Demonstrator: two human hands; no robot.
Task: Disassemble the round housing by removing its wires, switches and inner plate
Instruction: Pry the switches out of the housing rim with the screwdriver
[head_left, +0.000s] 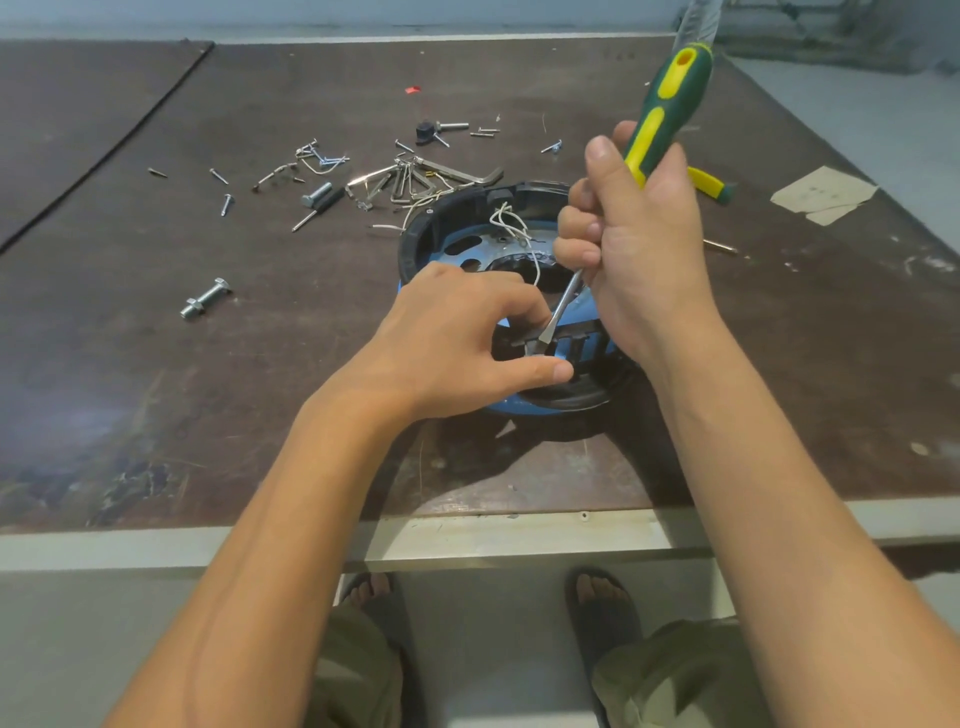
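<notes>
The round black and blue housing (441, 223) lies open side up on the brown table, near its front edge. White wires (511, 226) loop up from its blue inner plate (452, 249). My right hand (639, 244) grips the green and yellow screwdriver (667, 109), whose flat tip (537, 345) sits against the black switch block (576, 345) at the housing's near rim. My left hand (457, 338) rests on the housing's near left side, thumb and fingers curled round that rim beside the blade tip.
Loose screws and hex keys (410, 179) lie scattered behind the housing. A large bolt (205, 299) sits to the left. A second yellow-green tool (709, 184) and a taped paper patch (821, 195) are at the right. The table's front edge (467, 535) is close.
</notes>
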